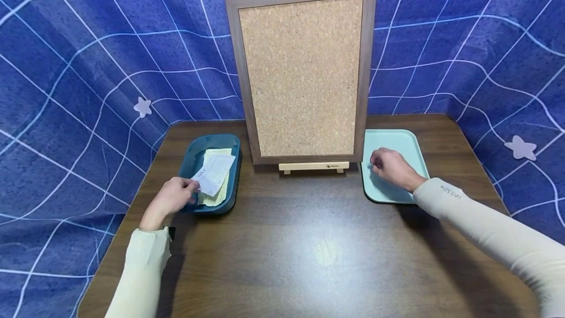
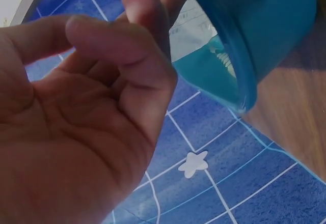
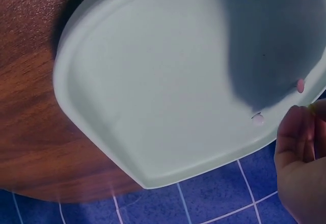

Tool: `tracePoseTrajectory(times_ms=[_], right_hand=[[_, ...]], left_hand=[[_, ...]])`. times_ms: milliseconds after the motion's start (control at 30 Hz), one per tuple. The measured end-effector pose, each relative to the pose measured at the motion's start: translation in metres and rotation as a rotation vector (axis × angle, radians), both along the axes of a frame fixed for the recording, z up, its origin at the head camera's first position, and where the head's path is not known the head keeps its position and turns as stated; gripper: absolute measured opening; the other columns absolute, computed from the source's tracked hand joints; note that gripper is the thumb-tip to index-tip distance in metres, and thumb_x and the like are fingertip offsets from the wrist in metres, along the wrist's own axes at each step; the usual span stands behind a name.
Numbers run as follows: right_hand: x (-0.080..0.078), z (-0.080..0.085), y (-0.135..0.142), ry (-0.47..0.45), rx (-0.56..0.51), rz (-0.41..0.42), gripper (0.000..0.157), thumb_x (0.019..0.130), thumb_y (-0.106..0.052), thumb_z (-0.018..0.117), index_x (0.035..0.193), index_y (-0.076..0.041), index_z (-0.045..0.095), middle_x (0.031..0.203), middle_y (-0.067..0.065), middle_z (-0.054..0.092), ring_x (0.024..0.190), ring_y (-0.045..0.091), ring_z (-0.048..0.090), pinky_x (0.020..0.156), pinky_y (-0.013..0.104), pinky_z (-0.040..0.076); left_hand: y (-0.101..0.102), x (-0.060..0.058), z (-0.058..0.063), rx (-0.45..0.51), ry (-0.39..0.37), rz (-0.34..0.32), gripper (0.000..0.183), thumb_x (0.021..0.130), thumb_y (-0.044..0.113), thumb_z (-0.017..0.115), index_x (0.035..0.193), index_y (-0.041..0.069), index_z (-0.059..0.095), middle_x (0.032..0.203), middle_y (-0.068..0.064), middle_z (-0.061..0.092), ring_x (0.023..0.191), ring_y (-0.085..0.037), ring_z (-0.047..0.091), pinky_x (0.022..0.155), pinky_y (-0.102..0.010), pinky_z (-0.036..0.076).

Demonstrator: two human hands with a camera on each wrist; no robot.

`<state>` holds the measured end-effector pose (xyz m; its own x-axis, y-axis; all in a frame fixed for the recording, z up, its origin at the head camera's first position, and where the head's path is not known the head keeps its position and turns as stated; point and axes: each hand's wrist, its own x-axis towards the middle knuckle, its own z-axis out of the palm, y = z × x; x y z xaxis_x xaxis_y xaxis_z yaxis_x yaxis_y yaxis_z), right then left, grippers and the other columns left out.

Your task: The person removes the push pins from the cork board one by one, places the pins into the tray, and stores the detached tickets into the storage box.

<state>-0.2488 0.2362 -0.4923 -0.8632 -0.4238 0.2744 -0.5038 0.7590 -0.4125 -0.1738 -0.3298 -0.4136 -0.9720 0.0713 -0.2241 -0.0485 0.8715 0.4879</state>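
Observation:
My left hand (image 1: 173,194) is at the near left rim of the blue bin (image 1: 189,161), its thumb and fingers pinching the corner of a white paper slip (image 1: 215,174). Under that slip lie pale yellow papers (image 1: 219,198) inside the bin. Over the pale green tray (image 1: 388,136), my right hand (image 1: 393,167) has its fingertips together. A speck of yellow (image 3: 312,109) shows between those fingertips in the right wrist view, likely the head of a thumbtack. Close by on the tray are a pink thumbtack (image 3: 300,85) and a pale one (image 3: 258,119).
A framed cork board (image 1: 304,77) stands upright on a small wooden easel (image 1: 314,166) at the back, between bin and tray. All stand on a brown wooden table (image 1: 282,239). Blue curtain (image 1: 88,87) with a white grid surrounds the table's back and sides.

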Motion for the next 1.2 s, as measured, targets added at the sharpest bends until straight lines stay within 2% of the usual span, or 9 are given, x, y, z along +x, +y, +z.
tracePoseTrajectory(times_ms=[167,400,533,633,733,800,933,1100,1200], right_hand=[[0.0,-0.002,0.0,-0.048,0.03,0.011,0.011,0.071,0.003,0.068,0.075,-0.004,0.061,0.069,0.002,0.055,0.065,0.018,0.053,0.061,0.038,0.044],[0.001,-0.005,0.0,-0.085,0.045,0.009,0.008,0.072,0.002,0.066,0.074,-0.004,0.062,0.068,0.001,0.056,0.066,0.018,0.054,0.063,0.038,0.045],[0.003,-0.006,0.0,-0.094,0.05,0.005,0.007,0.073,0.002,0.066,0.074,-0.004,0.062,0.069,0.001,0.056,0.065,0.018,0.053,0.062,0.037,0.044],[0.004,-0.007,0.0,-0.096,0.053,0.002,0.007,0.073,0.002,0.066,0.074,-0.004,0.061,0.068,0.001,0.056,0.065,0.018,0.053,0.061,0.037,0.044],[0.004,-0.007,0.001,-0.096,0.054,-0.001,0.008,0.073,0.002,0.066,0.074,-0.004,0.062,0.068,0.001,0.056,0.065,0.018,0.053,0.061,0.037,0.044],[0.004,-0.006,0.001,-0.095,0.053,-0.002,0.008,0.073,0.002,0.066,0.074,-0.005,0.061,0.068,0.001,0.055,0.065,0.018,0.053,0.061,0.037,0.044],[0.005,-0.006,0.001,-0.082,0.046,0.002,0.009,0.071,0.002,0.067,0.074,-0.005,0.062,0.069,0.001,0.055,0.065,0.018,0.053,0.061,0.037,0.044],[0.006,-0.002,-0.001,-0.029,0.037,-0.007,0.009,0.071,0.002,0.068,0.078,-0.002,0.064,0.074,0.005,0.056,0.068,0.021,0.055,0.063,0.04,0.046],[0.006,0.006,-0.005,0.027,0.013,-0.028,0.012,0.073,0.0,0.068,0.084,0.0,0.064,0.082,0.01,0.057,0.074,0.025,0.057,0.066,0.042,0.046]], left_hand=[[0.001,0.0,0.0,0.002,-0.024,-0.019,0.038,0.1,0.024,0.042,0.1,-0.003,0.069,0.062,-0.005,0.062,0.065,-0.018,0.055,0.056,-0.033,0.041],[0.001,0.001,0.004,0.0,-0.056,-0.029,0.043,0.101,0.028,0.042,0.104,-0.005,0.068,0.069,-0.007,0.066,0.069,-0.02,0.061,0.061,-0.034,0.044],[0.002,0.0,0.004,0.008,-0.048,-0.032,0.042,0.101,0.029,0.042,0.104,-0.005,0.068,0.07,-0.006,0.065,0.068,-0.018,0.06,0.062,-0.034,0.043],[0.004,-0.001,0.004,0.025,-0.011,-0.025,0.04,0.1,0.028,0.043,0.105,-0.004,0.067,0.074,-0.007,0.065,0.067,-0.019,0.059,0.06,-0.033,0.042],[0.007,-0.003,0.005,0.039,0.06,-0.029,0.036,0.1,0.027,0.045,0.109,-0.001,0.065,0.078,-0.009,0.064,0.069,-0.021,0.056,0.061,-0.034,0.041],[0.011,-0.005,0.006,0.031,0.119,-0.04,0.034,0.099,0.027,0.046,0.112,0.0,0.064,0.079,-0.01,0.063,0.072,-0.022,0.055,0.065,-0.035,0.041],[0.024,-0.007,0.011,0.02,0.211,-0.069,0.034,0.098,0.025,0.048,0.117,0.001,0.063,0.093,-0.012,0.065,0.082,-0.025,0.055,0.074,-0.04,0.043],[0.045,-0.011,0.02,0.019,0.274,-0.08,0.036,0.098,0.026,0.049,0.122,0.002,0.06,0.106,-0.016,0.065,0.088,-0.029,0.06,0.078,-0.046,0.046],[0.057,-0.013,0.025,0.012,0.316,-0.091,0.037,0.097,0.024,0.05,0.126,0.002,0.057,0.11,-0.019,0.064,0.09,-0.033,0.062,0.08,-0.048,0.046]])
